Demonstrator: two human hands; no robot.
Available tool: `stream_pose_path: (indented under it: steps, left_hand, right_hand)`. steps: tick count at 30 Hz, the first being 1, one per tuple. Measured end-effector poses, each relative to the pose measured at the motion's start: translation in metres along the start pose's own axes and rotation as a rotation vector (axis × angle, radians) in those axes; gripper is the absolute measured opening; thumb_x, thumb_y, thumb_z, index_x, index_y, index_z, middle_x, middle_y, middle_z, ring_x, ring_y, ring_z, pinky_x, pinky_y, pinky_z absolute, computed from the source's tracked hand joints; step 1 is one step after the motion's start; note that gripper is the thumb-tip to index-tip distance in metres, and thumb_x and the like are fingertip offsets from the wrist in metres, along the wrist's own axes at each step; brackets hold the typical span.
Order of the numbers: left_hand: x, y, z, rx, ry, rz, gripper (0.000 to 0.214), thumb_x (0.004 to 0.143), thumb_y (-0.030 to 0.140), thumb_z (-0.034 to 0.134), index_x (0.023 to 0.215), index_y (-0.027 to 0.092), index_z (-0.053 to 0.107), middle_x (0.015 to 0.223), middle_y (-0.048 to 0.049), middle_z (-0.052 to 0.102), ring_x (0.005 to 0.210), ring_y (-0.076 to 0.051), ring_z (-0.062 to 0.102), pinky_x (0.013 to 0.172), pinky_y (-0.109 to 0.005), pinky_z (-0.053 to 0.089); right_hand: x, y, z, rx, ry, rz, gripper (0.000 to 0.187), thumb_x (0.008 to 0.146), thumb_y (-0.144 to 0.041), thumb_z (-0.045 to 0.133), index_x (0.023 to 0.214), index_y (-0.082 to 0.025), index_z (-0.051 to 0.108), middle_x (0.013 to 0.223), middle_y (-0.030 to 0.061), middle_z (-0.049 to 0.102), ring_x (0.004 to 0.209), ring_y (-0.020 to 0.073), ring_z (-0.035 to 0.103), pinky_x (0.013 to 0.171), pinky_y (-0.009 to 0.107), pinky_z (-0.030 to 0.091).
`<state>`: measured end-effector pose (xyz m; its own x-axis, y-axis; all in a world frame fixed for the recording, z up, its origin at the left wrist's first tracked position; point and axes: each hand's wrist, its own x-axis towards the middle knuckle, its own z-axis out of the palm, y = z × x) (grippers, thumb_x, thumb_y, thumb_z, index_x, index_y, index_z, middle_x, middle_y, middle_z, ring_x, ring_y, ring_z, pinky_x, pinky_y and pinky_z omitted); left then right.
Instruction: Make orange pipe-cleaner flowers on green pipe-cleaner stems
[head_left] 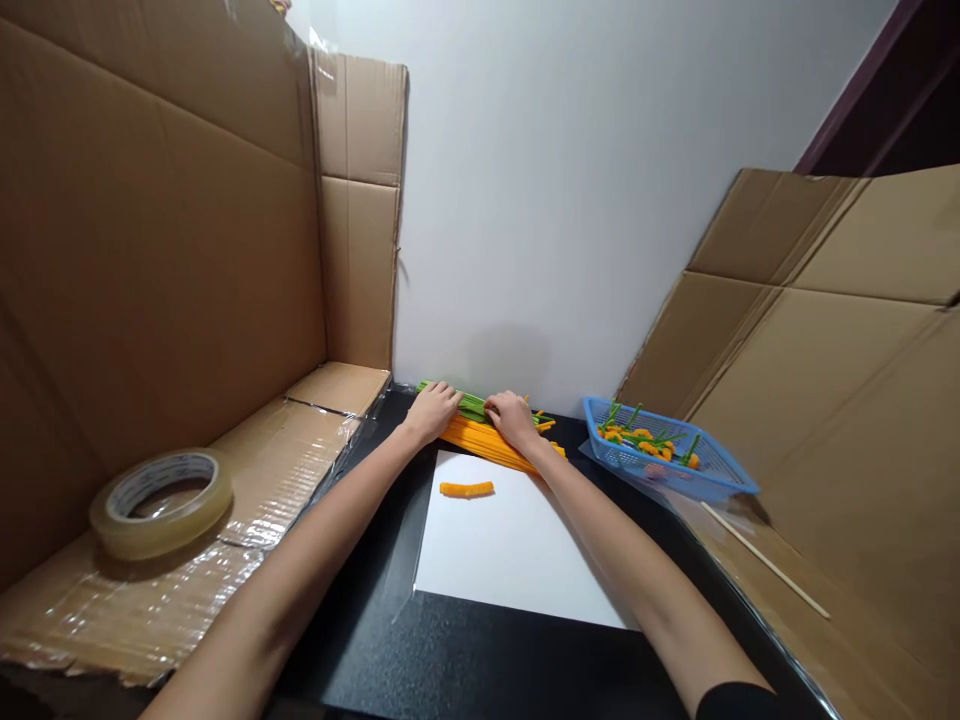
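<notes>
At the back of the black table, both hands are on a bundle of green pipe cleaners (472, 406). My left hand (435, 408) has its fingers closed over the left part of the bundle. Curled onto the same green stems further right is my right hand (511, 415); its fingertips are partly hidden. Just in front lies a thick bundle of orange pipe cleaners (484, 440), partly under my right wrist. A short orange piece (466, 490), fuzzy and slightly bent, rests alone on the white paper (510, 555).
A blue plastic basket (675, 480) at the right holds several orange and green pipe-cleaner pieces. Beside it lies a thin wooden stick (765, 560). A roll of clear tape (161, 503) sits on cardboard at the left. Tall cardboard panels (165, 230) flank the table, with a wall behind.
</notes>
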<state>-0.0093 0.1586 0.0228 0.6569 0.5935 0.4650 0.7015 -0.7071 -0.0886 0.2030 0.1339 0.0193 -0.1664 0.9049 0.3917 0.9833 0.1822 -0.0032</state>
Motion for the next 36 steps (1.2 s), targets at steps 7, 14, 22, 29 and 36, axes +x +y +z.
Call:
stream_pose_path:
  steps: [7, 14, 22, 29, 36]
  left_hand:
    - [0.017, -0.024, -0.020, -0.018, -0.089, -0.042, 0.016, 0.091, 0.017, 0.058, 0.097, 0.022, 0.072, 0.094, -0.0102, 0.076, 0.098, -0.022, 0.068, 0.077, -0.026, 0.049]
    - [0.000, -0.080, -0.087, 0.006, 0.001, -0.369, 0.024, 0.094, 0.023, 0.049, 0.093, 0.018, 0.072, 0.087, -0.0164, 0.074, 0.087, -0.030, 0.070, 0.075, -0.034, 0.047]
    - [-0.017, -0.016, -0.107, -0.351, 0.031, -0.275, 0.050, 0.104, 0.047, 0.029, 0.102, 0.020, 0.071, 0.072, -0.0026, 0.072, 0.068, -0.017, 0.066, 0.064, -0.023, 0.045]
    - [-0.058, 0.098, -0.080, -0.668, -0.105, -0.053, 0.037, 0.103, 0.043, 0.033, 0.124, 0.022, 0.055, 0.074, -0.0012, 0.070, 0.065, -0.018, 0.061, 0.064, -0.026, 0.040]
    - [-0.075, 0.103, -0.047, -0.794, -0.176, -0.057, 0.027, 0.100, 0.041, 0.043, 0.092, 0.021, 0.059, 0.076, -0.0008, 0.068, 0.068, -0.017, 0.057, 0.064, -0.026, 0.036]
  right_hand:
    - [-0.002, 0.018, -0.003, 0.070, -0.050, 0.062, 0.016, 0.097, -0.028, 0.059, 0.106, -0.020, 0.070, 0.110, 0.0076, 0.071, 0.107, 0.0209, 0.063, 0.094, 0.036, 0.051]
    - [-0.009, 0.027, -0.011, 0.312, -0.048, 0.169, 0.026, 0.096, -0.035, 0.062, 0.117, -0.018, 0.066, 0.122, 0.0097, 0.066, 0.108, 0.0228, 0.065, 0.094, 0.044, 0.055]
    - [-0.019, -0.034, -0.033, 0.956, 0.018, 0.066, 0.050, 0.085, -0.058, 0.066, 0.113, -0.017, 0.073, 0.089, 0.0070, 0.075, 0.081, 0.0200, 0.067, 0.078, 0.033, 0.053]
    - [-0.103, -0.056, -0.049, 1.393, 0.109, 0.192, 0.076, 0.084, -0.085, 0.039, 0.093, -0.017, 0.072, 0.057, 0.0001, 0.055, 0.048, 0.0116, 0.043, 0.048, 0.026, 0.035]
    - [-0.143, -0.012, -0.057, 1.676, 0.232, 0.452, 0.055, 0.072, -0.073, 0.072, 0.074, -0.019, 0.071, 0.060, 0.0044, 0.063, 0.054, 0.0143, 0.050, 0.055, 0.029, 0.040]
